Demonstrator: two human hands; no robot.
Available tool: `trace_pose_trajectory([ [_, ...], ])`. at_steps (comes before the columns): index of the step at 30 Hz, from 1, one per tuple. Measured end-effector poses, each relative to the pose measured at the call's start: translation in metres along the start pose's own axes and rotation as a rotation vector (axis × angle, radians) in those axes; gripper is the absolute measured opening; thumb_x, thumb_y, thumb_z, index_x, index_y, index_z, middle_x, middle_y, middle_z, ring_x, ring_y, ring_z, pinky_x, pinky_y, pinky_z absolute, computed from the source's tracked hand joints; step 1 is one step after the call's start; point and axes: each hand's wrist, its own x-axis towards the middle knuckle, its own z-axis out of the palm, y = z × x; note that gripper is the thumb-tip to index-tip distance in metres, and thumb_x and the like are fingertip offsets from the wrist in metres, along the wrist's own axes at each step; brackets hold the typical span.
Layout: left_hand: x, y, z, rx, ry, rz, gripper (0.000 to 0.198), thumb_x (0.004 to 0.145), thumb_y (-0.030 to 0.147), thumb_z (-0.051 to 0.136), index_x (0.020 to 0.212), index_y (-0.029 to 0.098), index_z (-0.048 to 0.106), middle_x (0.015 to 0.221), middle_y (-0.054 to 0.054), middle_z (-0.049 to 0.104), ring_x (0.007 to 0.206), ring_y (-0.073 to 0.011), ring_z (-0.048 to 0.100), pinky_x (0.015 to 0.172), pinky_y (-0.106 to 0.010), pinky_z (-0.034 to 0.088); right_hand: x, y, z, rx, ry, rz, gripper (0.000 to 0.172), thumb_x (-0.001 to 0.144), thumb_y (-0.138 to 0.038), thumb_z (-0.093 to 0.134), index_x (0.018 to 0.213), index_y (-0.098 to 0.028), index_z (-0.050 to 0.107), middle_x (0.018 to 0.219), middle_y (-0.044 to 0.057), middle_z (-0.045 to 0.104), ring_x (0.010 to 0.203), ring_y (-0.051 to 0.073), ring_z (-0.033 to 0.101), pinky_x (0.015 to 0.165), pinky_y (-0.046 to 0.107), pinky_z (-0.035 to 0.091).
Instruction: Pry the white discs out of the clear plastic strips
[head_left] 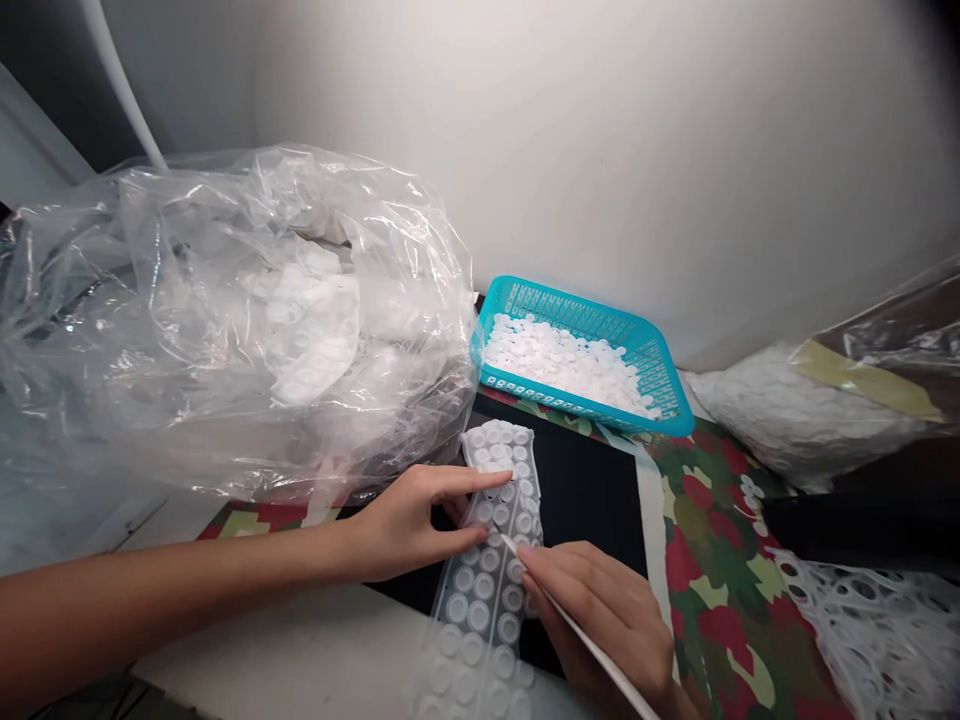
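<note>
The translucent strip (480, 585), set with rows of white round pieces, lies over the black mat (585, 490) on the desk (300, 640); its near end blurs and is cut off at the bottom edge. The left hand (420, 520) rests across the strip, thumb and index finger spread; the other fingers are largely hidden, so whether they grip the strip cannot be told. The fingers of the right hand (600, 620) pinch a slim white stick (589, 645), its tip at the strip beside the left thumb, its rear end out of frame. Behind, a turquoise basket (679, 425) contains small white discs (562, 355), individually hard to separate. Glare and folds obscure the contents of the clear plastic bag (225, 300) at left.
</note>
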Motion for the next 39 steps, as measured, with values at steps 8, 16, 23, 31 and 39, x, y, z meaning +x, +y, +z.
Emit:
trace_pose_trajectory([
  [8,0.0,0.002,-0.001,0.005,-0.076,-0.018,0.061,0.077,0.014,0.062,0.136,0.021,0.047,0.083,0.0,0.066,0.058,-0.007,0.052,0.059,-0.018,0.05,-0.003,0.002,0.004,0.013,-0.074,-0.018,0.035,0.079,-0.002,0.063,0.113,-0.013,0.063,0.085,0.006,0.072,0.073,0.015,0.065,0.063,0.027,0.056],
  [16,0.0,0.002,-0.002,0.012,-0.105,-0.002,0.066,0.077,0.011,0.061,0.139,0.023,0.042,0.093,-0.001,0.067,0.055,-0.0046,0.049,0.054,-0.015,0.048,-0.003,0.002,0.003,-0.033,-0.136,-0.038,0.034,0.082,-0.004,0.062,0.116,-0.01,0.062,0.092,0.009,0.072,0.078,0.018,0.065,0.065,0.03,0.055],
  [23,-0.001,0.0,-0.001,0.009,-0.1,0.038,0.064,0.08,0.015,0.061,0.139,0.023,0.041,0.097,-0.002,0.067,0.053,-0.0033,0.044,0.051,-0.013,0.045,0.003,0.0,0.005,-0.098,-0.143,-0.035,0.028,0.089,-0.009,0.054,0.116,-0.01,0.062,0.094,0.009,0.072,0.08,0.017,0.065,0.067,0.028,0.055],
  [31,-0.002,-0.001,-0.002,0.021,-0.122,0.016,0.067,0.079,0.015,0.062,0.141,0.025,0.038,0.095,-0.001,0.066,0.054,-0.0041,0.044,0.049,-0.014,0.043,-0.001,-0.001,0.004,-0.02,-0.054,-0.01,0.035,0.079,-0.002,0.063,0.113,-0.011,0.062,0.088,0.007,0.072,0.076,0.016,0.066,0.066,0.027,0.055],
  [39,-0.001,0.0,-0.003,0.028,-0.113,-0.015,0.067,0.079,0.018,0.064,0.14,0.025,0.039,0.089,0.0,0.064,0.054,-0.0047,0.043,0.05,-0.014,0.044,0.0,0.001,-0.006,-0.028,-0.085,-0.031,0.033,0.077,0.001,0.062,0.109,-0.01,0.063,0.083,0.008,0.072,0.071,0.016,0.065,0.063,0.028,0.055],
])
